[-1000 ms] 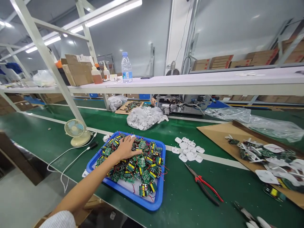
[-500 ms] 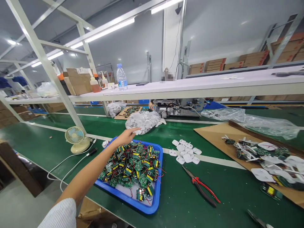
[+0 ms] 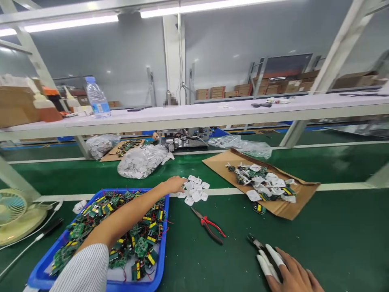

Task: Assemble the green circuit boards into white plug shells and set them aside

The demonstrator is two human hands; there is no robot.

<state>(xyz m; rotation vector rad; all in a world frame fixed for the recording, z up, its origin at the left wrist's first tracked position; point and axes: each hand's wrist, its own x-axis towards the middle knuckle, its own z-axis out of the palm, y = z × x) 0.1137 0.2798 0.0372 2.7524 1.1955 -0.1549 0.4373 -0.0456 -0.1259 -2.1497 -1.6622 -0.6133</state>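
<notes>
My left hand [image 3: 174, 185] reaches across the blue tray [image 3: 162, 247], which is full of small green circuit boards [image 3: 100, 211]. Its fingertips touch the near edge of a small heap of white plastic covers [image 3: 196, 192] on the green belt, and I see nothing held in it. My right hand [image 3: 288, 273] lies at the bottom right, white cots on its fingers. It is closed over a pair of cutters [image 3: 254, 242], whose dark tip sticks out to the left.
Red-handled pliers [image 3: 209, 225] lie between my hands. A cardboard sheet [image 3: 219, 162] holds more boards and covers. Behind are a clear bag of white parts [image 3: 141, 162], a fan [image 3: 12, 211] at left, a long shelf [image 3: 212, 113] with a water bottle [image 3: 97, 97], and another person's hand [image 3: 156, 136].
My left hand lifted off the circuit boards in the tray and moved right to the white covers. My view swung right, and my right hand came into sight.
</notes>
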